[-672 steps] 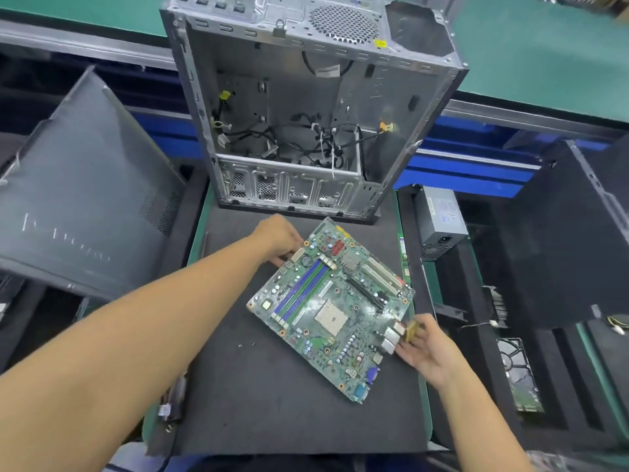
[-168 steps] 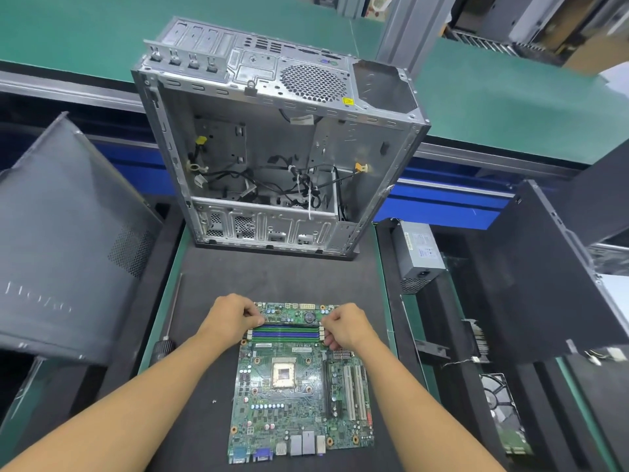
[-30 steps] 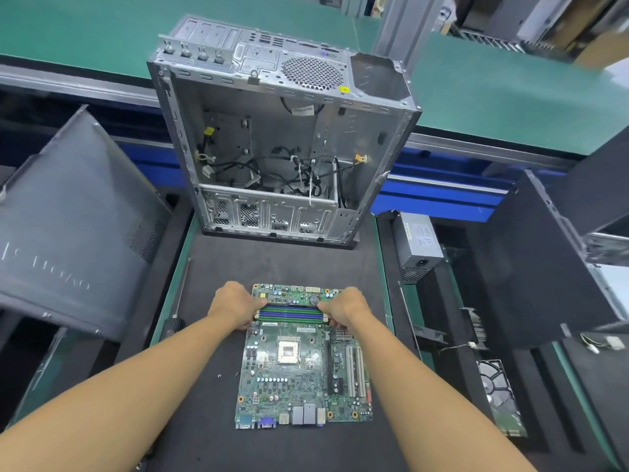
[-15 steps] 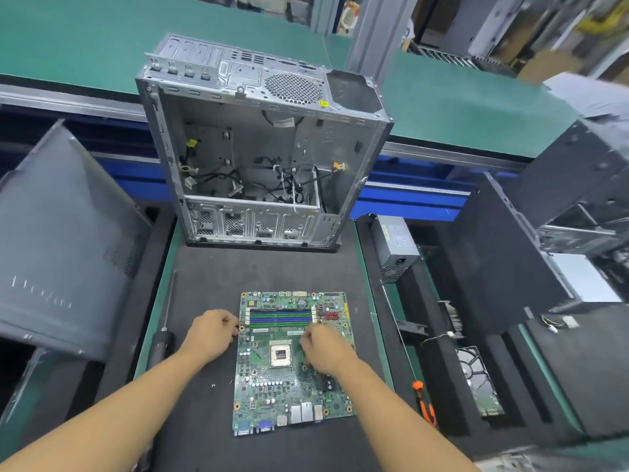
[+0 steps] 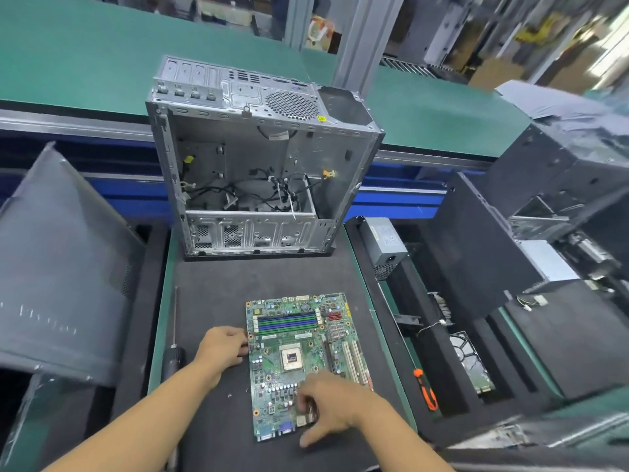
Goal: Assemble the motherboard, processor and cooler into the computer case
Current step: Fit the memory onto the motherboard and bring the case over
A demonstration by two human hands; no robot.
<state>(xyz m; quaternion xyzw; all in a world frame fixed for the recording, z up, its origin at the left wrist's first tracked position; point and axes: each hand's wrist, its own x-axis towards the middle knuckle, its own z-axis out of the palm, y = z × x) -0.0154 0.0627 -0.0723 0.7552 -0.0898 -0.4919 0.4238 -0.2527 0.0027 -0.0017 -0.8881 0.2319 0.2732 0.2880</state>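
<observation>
Bare mat (image 5: 265, 277) between motherboard (image 5: 306, 338) and case (image 5: 258, 158), screwdriver (image 5: 173, 364) lying left

1. Black foam mat (image 5: 272, 277) lies under the left hand (image 5: 221, 349) and the right hand (image 5: 330, 403); green bench edge (image 5: 158, 318) just left of the left hand.
2. Well beyond both hands: green conveyor belt (image 5: 68, 56) runs across, with a grey metal rail (image 5: 68, 120) on its near side and a blue beam (image 5: 398, 199) below the rail.
3. Grey aluminium post (image 5: 360, 39) stands upright behind the belt, far beyond the right hand.
4. Black slotted foam racks (image 5: 452, 352) near the right hand, on its right.
5. Far up-right of the grip: blurred shelving with brown cartons (image 5: 493, 73) and a bright glare (image 5: 612, 46); the light's source is unclear.
</observation>
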